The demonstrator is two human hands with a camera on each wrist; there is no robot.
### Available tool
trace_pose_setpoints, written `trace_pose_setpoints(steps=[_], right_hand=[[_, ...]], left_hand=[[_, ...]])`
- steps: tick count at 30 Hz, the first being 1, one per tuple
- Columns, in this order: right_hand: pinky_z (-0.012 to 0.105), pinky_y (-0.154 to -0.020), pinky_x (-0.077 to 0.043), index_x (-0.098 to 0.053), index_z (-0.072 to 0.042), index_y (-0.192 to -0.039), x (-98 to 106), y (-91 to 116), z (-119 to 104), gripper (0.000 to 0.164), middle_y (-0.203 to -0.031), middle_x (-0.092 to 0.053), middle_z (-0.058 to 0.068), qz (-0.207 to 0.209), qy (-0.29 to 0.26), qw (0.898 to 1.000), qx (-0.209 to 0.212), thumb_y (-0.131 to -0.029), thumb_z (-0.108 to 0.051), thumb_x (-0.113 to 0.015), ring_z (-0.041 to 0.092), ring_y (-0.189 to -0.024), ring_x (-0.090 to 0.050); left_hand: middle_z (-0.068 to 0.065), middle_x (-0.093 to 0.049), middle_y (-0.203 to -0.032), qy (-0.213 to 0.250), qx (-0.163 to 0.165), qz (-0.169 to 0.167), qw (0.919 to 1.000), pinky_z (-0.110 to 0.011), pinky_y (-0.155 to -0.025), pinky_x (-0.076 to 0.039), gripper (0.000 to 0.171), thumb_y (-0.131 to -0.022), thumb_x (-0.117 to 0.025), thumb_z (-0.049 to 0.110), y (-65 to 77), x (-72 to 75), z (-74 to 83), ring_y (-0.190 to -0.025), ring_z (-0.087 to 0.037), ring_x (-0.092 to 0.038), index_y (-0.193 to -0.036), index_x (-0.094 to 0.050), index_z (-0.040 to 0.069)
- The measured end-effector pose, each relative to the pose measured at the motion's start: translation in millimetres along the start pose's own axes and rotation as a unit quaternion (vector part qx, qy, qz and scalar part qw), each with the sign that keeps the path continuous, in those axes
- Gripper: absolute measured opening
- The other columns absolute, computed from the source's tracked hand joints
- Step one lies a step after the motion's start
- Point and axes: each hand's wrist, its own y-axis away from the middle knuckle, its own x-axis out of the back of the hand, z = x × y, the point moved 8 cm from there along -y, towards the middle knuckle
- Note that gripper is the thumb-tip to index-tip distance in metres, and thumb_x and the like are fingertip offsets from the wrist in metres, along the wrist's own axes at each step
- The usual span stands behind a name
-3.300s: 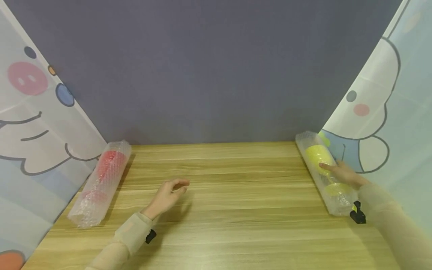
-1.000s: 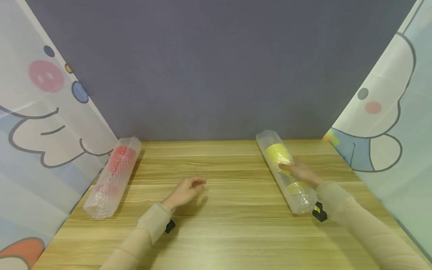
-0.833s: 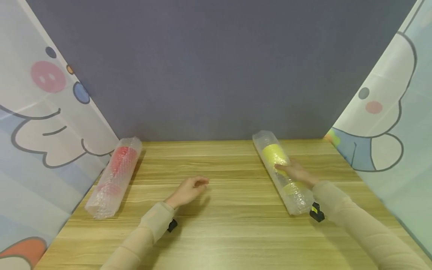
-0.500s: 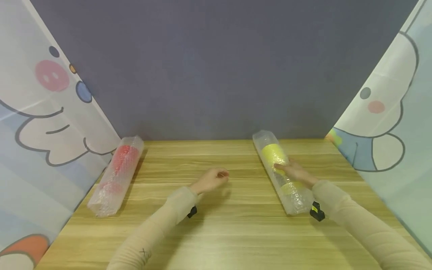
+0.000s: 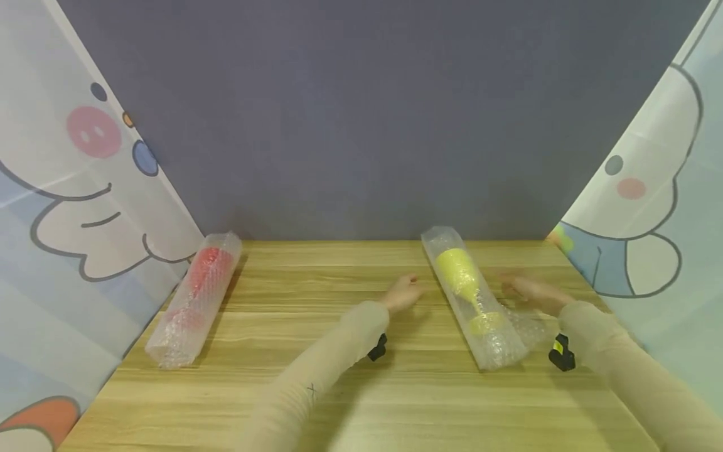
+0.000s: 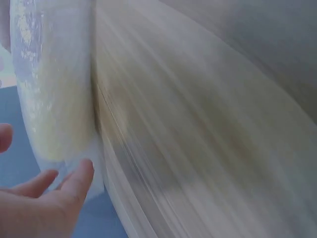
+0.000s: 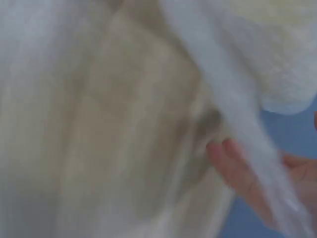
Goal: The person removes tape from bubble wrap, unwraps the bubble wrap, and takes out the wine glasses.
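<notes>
A yellow goblet-shaped thing [image 5: 456, 270] lies wrapped in clear bubble wrap [image 5: 443, 237], right of the table's middle. My left hand [image 5: 402, 293] is just left of the bundle; in the left wrist view its loosely bent fingers [image 6: 79, 181] hold nothing. On the other side, my right hand [image 5: 533, 294] is a short way off the roll. A loose flap of bubble wrap [image 5: 525, 328] spreads from the bundle toward it. In the blurred right wrist view, the flap crosses in front of the right hand's extended fingers [image 7: 237, 171].
A second bubble-wrapped bundle with a red thing [image 5: 210, 267] inside lies at the table's left side. The wooden table [image 5: 316, 339] meets a dark grey panel [image 5: 339, 125] at the back. Cartoon-printed cloths [image 5: 655, 188] flank it.
The right hand slid the yellow bundle left from the right edge, then came off it to the right, and a wrap flap opened out. The left hand moved right, up to the bundle.
</notes>
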Motion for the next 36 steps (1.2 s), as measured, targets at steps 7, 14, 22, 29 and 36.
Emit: trace_pose_setpoints(steps=[7, 14, 22, 29, 36], right_hand=[[0.055, -0.111, -0.009, 0.006, 0.011, -0.140, -15, -15, 14, 0.073, -0.145, 0.007, 0.034, -0.062, -0.103, 0.993, 0.013, -0.098, -0.045, -0.018, 0.048, -0.133, 0.002], [0.056, -0.110, 0.003, 0.012, 0.003, -0.141, -29, -20, 6, 0.074, -0.146, 0.014, 0.030, -0.078, -0.127, 0.989, 0.023, -0.097, -0.047, -0.020, 0.048, -0.133, 0.008], [0.055, -0.112, -0.004, 0.005, 0.009, -0.141, -38, -24, -4, 0.073, -0.147, 0.000, 0.031, -0.079, -0.117, 0.989, 0.033, -0.098, -0.045, -0.018, 0.046, -0.135, -0.003], [0.059, -0.109, 0.001, 0.015, 0.008, -0.139, -46, -25, -19, 0.077, -0.144, 0.022, 0.029, -0.068, -0.127, 0.989, 0.032, -0.098, -0.044, -0.025, 0.049, -0.132, 0.014], [0.057, -0.110, -0.007, 0.003, 0.010, -0.141, -58, -27, -32, 0.076, -0.147, 0.009, 0.029, -0.055, -0.122, 0.991, 0.029, -0.097, -0.044, -0.027, 0.047, -0.134, 0.004]], left_hand=[[-0.005, -0.032, -0.147, 0.016, -0.005, 0.012, 0.9998, -0.047, -0.106, -0.032, 0.071, -0.085, -0.058, 0.042, -9.0, -40.2, 28.1, -0.133, -0.027, -0.032, -0.143, -0.027, 0.016], [-0.008, -0.049, -0.133, 0.038, -0.009, 0.025, 0.9989, -0.042, -0.100, -0.041, 0.070, -0.080, -0.064, 0.037, -11.5, -57.0, 28.0, -0.120, -0.024, -0.048, -0.137, -0.036, 0.011], [-0.006, -0.052, -0.130, 0.061, 0.000, 0.040, 0.9974, -0.040, -0.100, -0.040, 0.067, -0.078, -0.066, 0.035, -14.1, -52.9, 25.7, -0.118, -0.022, -0.049, -0.135, -0.039, 0.011], [-0.005, -0.058, -0.120, 0.068, 0.008, 0.057, 0.9960, -0.040, -0.095, -0.043, 0.061, -0.077, -0.066, 0.040, -11.3, -42.8, 23.0, -0.111, -0.022, -0.054, -0.127, -0.046, 0.010], [0.000, -0.060, -0.113, 0.082, 0.012, 0.048, 0.9954, -0.041, -0.095, -0.043, 0.058, -0.075, -0.069, 0.042, -8.3, -31.2, 14.8, -0.108, -0.020, -0.054, -0.123, -0.049, 0.015]])
